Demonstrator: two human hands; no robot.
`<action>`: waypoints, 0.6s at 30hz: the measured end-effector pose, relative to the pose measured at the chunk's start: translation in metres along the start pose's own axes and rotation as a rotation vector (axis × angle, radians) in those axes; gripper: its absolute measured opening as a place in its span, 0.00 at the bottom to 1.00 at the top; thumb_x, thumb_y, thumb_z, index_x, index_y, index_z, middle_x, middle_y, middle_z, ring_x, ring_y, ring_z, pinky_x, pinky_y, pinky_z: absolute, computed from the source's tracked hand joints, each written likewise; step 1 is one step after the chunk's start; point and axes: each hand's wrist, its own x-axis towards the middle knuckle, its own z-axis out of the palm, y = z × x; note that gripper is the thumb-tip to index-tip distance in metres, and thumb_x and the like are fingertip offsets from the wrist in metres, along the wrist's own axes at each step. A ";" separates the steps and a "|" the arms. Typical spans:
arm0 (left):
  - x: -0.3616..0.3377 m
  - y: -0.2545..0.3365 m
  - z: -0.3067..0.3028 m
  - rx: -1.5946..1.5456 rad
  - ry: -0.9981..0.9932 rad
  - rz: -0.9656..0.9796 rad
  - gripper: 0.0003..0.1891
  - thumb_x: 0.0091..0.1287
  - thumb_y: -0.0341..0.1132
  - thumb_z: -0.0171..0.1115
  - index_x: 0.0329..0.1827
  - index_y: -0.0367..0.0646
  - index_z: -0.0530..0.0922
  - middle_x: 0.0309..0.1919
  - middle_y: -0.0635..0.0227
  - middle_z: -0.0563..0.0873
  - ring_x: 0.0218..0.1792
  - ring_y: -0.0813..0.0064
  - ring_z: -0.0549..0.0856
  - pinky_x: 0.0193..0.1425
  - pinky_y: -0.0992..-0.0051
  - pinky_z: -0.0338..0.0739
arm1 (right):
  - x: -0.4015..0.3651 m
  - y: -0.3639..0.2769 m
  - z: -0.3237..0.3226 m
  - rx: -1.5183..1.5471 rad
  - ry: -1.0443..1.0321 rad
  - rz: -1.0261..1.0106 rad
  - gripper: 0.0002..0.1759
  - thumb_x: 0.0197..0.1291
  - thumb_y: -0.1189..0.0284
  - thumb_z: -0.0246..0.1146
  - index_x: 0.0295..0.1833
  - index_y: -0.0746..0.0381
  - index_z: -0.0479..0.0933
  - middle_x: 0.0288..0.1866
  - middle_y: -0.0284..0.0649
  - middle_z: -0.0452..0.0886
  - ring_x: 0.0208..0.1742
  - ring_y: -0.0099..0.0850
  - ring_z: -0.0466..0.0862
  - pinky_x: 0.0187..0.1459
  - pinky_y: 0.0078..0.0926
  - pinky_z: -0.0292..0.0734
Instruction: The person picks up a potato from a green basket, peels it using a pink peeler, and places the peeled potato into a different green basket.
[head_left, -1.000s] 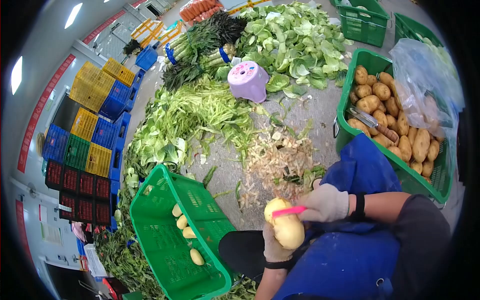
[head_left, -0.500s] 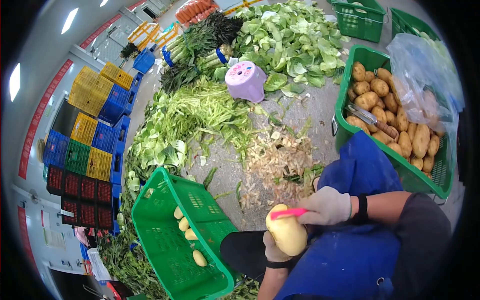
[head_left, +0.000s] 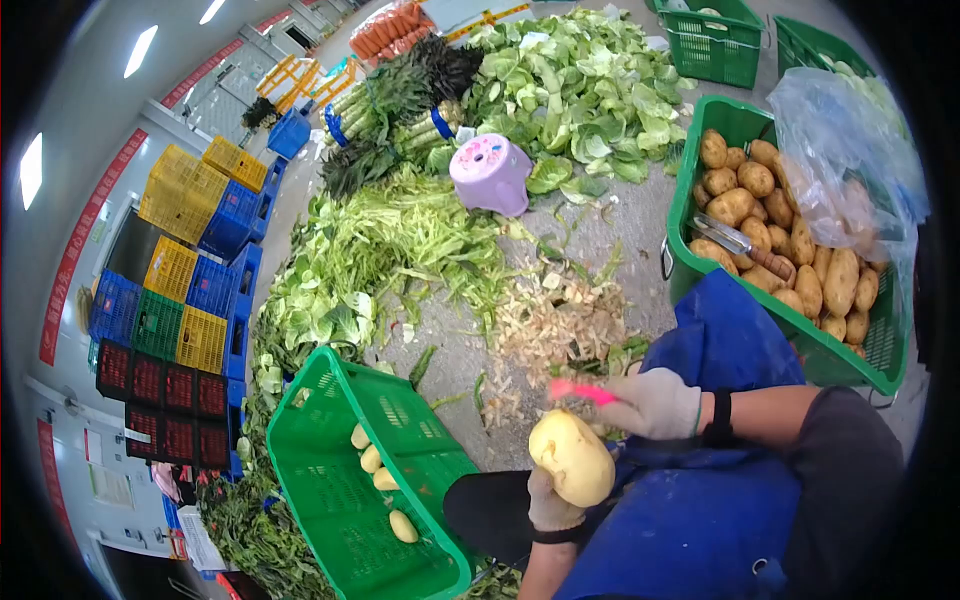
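Note:
My left hand (head_left: 552, 503), in a pale glove, grips a large, mostly peeled potato (head_left: 575, 462) from below. A brownish patch shows at the potato's upper end. My right hand (head_left: 657, 403), also gloved, is closed on a pink peeler (head_left: 582, 391), held just above the potato and apart from it. Beside my left knee, a tilted green crate (head_left: 330, 480) holds several peeled potatoes (head_left: 403, 526). At the right, another green crate (head_left: 680, 255) holds unpeeled potatoes (head_left: 755, 178), with a wooden-handled knife (head_left: 735, 240) lying on them.
Peel scraps (head_left: 560, 315) litter the floor ahead. Beyond them stand a purple stool (head_left: 493, 178) and heaps of leaves (head_left: 580, 85). A clear plastic bag (head_left: 840, 150) drapes over the right crate. Stacked coloured crates (head_left: 180, 310) line the left.
My right hand has lifted the peeler off the potato, up and slightly away. The potato stays in my left hand, with its upper end now uncovered.

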 end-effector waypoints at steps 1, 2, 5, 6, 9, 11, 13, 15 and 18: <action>-0.005 -0.002 -0.005 -0.001 0.013 -0.010 0.47 0.52 0.66 0.64 0.69 0.44 0.65 0.56 0.53 0.78 0.53 0.51 0.81 0.61 0.49 0.75 | -0.007 -0.012 -0.001 0.024 -0.002 -0.206 0.21 0.65 0.49 0.54 0.40 0.57 0.77 0.27 0.47 0.80 0.30 0.48 0.82 0.31 0.42 0.75; -0.004 -0.001 -0.010 -0.030 0.063 -0.053 0.46 0.52 0.65 0.64 0.68 0.44 0.65 0.56 0.53 0.78 0.53 0.51 0.80 0.61 0.49 0.76 | -0.008 -0.022 -0.006 0.006 -0.102 -0.176 0.21 0.65 0.50 0.54 0.39 0.57 0.77 0.27 0.47 0.80 0.31 0.49 0.82 0.32 0.42 0.76; -0.003 0.004 -0.006 -0.111 0.025 -0.092 0.43 0.53 0.63 0.63 0.67 0.44 0.66 0.55 0.54 0.79 0.53 0.52 0.81 0.59 0.50 0.77 | 0.005 0.015 0.012 -0.005 -0.058 0.180 0.21 0.65 0.49 0.53 0.38 0.57 0.77 0.26 0.47 0.80 0.30 0.49 0.81 0.31 0.41 0.75; -0.002 0.009 -0.002 -0.162 -0.057 -0.091 0.41 0.54 0.62 0.61 0.66 0.44 0.67 0.55 0.54 0.79 0.52 0.52 0.81 0.57 0.51 0.77 | 0.003 0.012 0.008 0.033 -0.056 0.237 0.21 0.66 0.49 0.53 0.38 0.57 0.77 0.27 0.47 0.80 0.30 0.49 0.82 0.31 0.42 0.75; -0.001 0.015 0.013 -0.064 0.076 -0.060 0.44 0.55 0.65 0.59 0.67 0.42 0.66 0.55 0.53 0.79 0.52 0.52 0.81 0.54 0.54 0.79 | -0.007 -0.012 -0.003 0.112 0.012 -0.164 0.22 0.66 0.49 0.52 0.39 0.57 0.77 0.28 0.48 0.81 0.31 0.49 0.82 0.32 0.44 0.76; 0.000 0.005 -0.002 -0.321 0.110 -0.062 0.42 0.54 0.57 0.59 0.68 0.37 0.64 0.56 0.50 0.78 0.55 0.51 0.80 0.57 0.55 0.79 | -0.003 -0.012 -0.003 -0.007 -0.074 -0.165 0.22 0.66 0.49 0.52 0.39 0.56 0.77 0.27 0.47 0.81 0.31 0.49 0.82 0.32 0.43 0.76; 0.000 0.005 -0.007 -0.139 -0.084 -0.097 0.47 0.54 0.66 0.59 0.68 0.38 0.64 0.56 0.51 0.78 0.53 0.55 0.81 0.57 0.57 0.77 | 0.005 0.006 0.006 -0.044 -0.120 0.204 0.22 0.66 0.48 0.53 0.38 0.57 0.76 0.26 0.47 0.79 0.30 0.49 0.82 0.31 0.42 0.76; 0.002 0.009 -0.008 -0.105 -0.080 -0.093 0.48 0.53 0.67 0.59 0.68 0.39 0.64 0.56 0.51 0.78 0.53 0.55 0.81 0.57 0.56 0.78 | 0.004 0.010 0.004 -0.043 -0.105 0.208 0.23 0.66 0.48 0.53 0.38 0.57 0.76 0.26 0.48 0.79 0.30 0.50 0.82 0.31 0.42 0.75; -0.003 0.003 -0.002 -0.028 0.036 -0.035 0.50 0.51 0.69 0.60 0.68 0.39 0.64 0.55 0.51 0.78 0.51 0.52 0.81 0.54 0.55 0.79 | -0.007 -0.017 -0.006 0.075 -0.109 -0.169 0.22 0.65 0.48 0.53 0.39 0.56 0.77 0.26 0.48 0.80 0.30 0.50 0.82 0.31 0.43 0.75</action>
